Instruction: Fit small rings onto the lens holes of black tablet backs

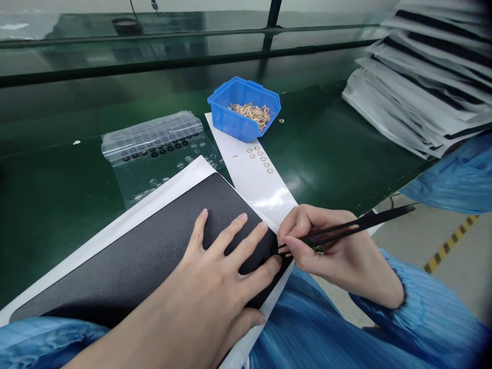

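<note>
Flat black rectangular panel with rounded corners (154, 246), on a white sheet (192, 176) by the near edge of the green table (46, 230), looks stiff, light, maybe slick; best held by its rims. Left grip (219, 277) spreads wide atop it; right grip (338, 256) pinches slim black tweezers (384, 217).

On the green worktop (46, 195) we see a stack of white and black sheets (418, 87) by the right edge, with blue cloth (453, 177) just below it. A small white scrap (76, 142) lies toward the left edge. Along the far edge we find a dark bar (154, 67), a round black dish (126, 26) and a dark post (273, 14). Past the right edge, striped tape (450, 244) crosses the floor (407, 243).
</note>
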`<state>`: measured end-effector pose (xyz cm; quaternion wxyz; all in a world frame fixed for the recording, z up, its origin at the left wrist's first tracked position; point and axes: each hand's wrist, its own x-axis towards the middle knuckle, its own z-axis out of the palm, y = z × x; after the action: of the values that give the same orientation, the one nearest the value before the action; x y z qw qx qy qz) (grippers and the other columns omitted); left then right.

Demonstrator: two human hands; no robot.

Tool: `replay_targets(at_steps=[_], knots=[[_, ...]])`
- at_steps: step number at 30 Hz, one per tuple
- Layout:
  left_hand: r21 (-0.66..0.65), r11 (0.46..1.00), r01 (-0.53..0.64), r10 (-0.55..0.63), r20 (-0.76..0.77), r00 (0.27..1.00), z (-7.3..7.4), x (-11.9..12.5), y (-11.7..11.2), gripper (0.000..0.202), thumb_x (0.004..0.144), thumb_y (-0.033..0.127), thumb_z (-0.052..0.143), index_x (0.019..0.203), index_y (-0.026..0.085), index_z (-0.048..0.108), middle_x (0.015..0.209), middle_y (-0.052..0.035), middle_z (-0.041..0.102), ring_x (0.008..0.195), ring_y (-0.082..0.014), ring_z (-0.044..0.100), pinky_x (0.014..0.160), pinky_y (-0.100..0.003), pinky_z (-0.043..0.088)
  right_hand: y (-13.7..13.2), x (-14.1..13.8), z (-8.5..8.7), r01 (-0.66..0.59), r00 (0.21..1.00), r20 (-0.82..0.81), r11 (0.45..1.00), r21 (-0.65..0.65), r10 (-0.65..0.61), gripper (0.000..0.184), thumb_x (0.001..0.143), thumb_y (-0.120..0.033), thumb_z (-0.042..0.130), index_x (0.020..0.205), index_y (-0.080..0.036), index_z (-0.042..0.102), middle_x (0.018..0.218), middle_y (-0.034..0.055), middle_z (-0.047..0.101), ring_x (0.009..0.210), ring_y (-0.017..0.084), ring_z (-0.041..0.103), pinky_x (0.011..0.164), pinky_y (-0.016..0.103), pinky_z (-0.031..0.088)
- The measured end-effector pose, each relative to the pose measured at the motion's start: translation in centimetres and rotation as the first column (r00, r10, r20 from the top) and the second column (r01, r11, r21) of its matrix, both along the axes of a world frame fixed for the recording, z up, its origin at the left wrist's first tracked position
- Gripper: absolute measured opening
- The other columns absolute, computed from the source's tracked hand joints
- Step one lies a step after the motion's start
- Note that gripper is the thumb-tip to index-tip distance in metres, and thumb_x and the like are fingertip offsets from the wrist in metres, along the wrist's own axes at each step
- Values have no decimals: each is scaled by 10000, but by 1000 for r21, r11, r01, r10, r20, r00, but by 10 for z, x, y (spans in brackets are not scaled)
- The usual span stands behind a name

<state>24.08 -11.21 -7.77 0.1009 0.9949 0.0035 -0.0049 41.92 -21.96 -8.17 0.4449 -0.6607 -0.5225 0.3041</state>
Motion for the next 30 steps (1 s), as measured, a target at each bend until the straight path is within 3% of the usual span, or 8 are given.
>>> replay_targets(at_steps=[8,14,20,24,30], knots=[[-7,1000,-4,4,-6,1000,2,-3,1,441,962,461,325,1395,382,325,1448,-4,394,1320,-345,338,966,-727,243,-2,-1,-7,68,992,-113,995,67,-60,155,789,-144,587,671,-183,494,697,5,616,584,103,576,522,220,492],[12,1000,-6,6,-1,1000,2,-2,1,433,964,459,324,1392,393,328,1438,-1,407,1314,-347,344,965,-724,239,-1,0,-1,-3,1000,-5,999,33,3,176,779,-119,597,662,-183,481,692,-6,619,597,96,579,542,206,483],[23,1000,-11,10,18,1000,1,-2,1,440,960,475,328,1393,396,326,1456,7,381,1325,-342,332,992,-700,227,3,11,17,-154,977,140,987,-43,158,104,754,-139,672,717,-168,579,730,-7,630,663,99,597,590,197,480],[22,1000,-9,9,17,1000,3,-1,1,432,952,481,351,1375,393,365,1449,2,392,1316,-336,350,1018,-679,217,7,17,17,-229,947,235,973,11,220,86,761,-151,690,765,-163,605,733,-11,637,680,92,602,627,192,479],[18,999,27,-27,-6,1000,7,0,3,433,918,441,457,1345,382,414,1434,-44,407,1300,-370,357,971,-714,258,1,17,10,-194,961,218,975,107,167,52,794,-165,660,780,-170,610,710,2,637,649,112,605,601,226,477]])
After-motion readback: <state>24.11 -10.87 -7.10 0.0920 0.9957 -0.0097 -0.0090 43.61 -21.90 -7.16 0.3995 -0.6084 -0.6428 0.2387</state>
